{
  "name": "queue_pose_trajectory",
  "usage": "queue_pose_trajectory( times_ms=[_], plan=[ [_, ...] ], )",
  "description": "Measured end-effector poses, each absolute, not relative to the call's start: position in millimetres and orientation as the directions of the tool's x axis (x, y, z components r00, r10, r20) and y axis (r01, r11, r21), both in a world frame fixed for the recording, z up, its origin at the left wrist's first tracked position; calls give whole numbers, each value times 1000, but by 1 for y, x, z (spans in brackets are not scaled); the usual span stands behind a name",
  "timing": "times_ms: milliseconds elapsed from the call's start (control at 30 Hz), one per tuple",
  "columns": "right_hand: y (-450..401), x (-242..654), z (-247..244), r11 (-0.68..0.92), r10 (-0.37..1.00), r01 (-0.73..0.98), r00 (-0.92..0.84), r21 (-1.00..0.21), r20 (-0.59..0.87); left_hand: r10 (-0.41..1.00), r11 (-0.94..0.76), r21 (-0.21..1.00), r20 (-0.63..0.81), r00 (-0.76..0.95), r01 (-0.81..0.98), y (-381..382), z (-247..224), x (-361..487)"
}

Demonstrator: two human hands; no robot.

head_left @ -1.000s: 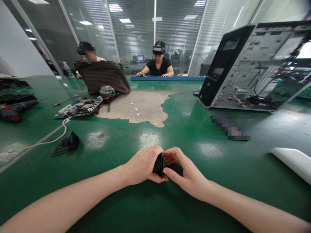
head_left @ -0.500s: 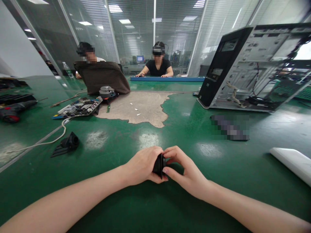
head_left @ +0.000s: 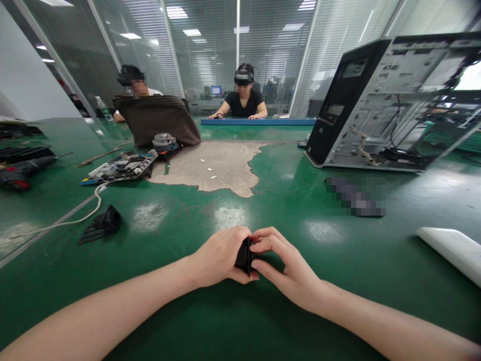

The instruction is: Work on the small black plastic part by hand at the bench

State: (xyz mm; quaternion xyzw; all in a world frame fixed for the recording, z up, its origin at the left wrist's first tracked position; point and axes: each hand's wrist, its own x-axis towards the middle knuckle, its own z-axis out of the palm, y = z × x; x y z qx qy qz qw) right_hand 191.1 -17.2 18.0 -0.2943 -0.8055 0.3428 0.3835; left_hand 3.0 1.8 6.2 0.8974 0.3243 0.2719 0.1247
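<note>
A small black part (head_left: 242, 257) with a thin flat rim is held just above the front of the table. My left hand (head_left: 220, 254) is closed around its body, which is mostly hidden by the palm. At the rim side, the thumb and fingertips of my right hand (head_left: 285, 265) pinch the part; what exactly lies between them is partly hidden. To the left lies another black plastic piece (head_left: 107, 219) with a round end and flat slats, untouched by either hand.
An opened computer case (head_left: 349, 105) stands at the right, with a blurred-out flat item (head_left: 355, 198) before it and a white object (head_left: 451, 248) at the edge. Circuit boards (head_left: 120, 166), a cable (head_left: 98, 200) and a power tool (head_left: 22, 170) lie left. Two people (head_left: 246, 103) sit opposite.
The right fingers have shifted very slightly at the part's rim, and the part is turned a touch. Both arms stay in place.
</note>
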Motion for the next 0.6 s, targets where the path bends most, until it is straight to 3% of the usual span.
queue_pose_trajectory(
  times_ms=[300, 600],
  plan=[
    [-17, 188, 14, 394, 803, 233, -558, -889, 209, 631, -776, 366, 441, 639, 514, 2, 7, 3],
    [-12, 192, 20, 434, 841, 209, -443, -876, 311, 666, -745, 392, 400, 629, 540, 3, 6, -1]
  ],
)
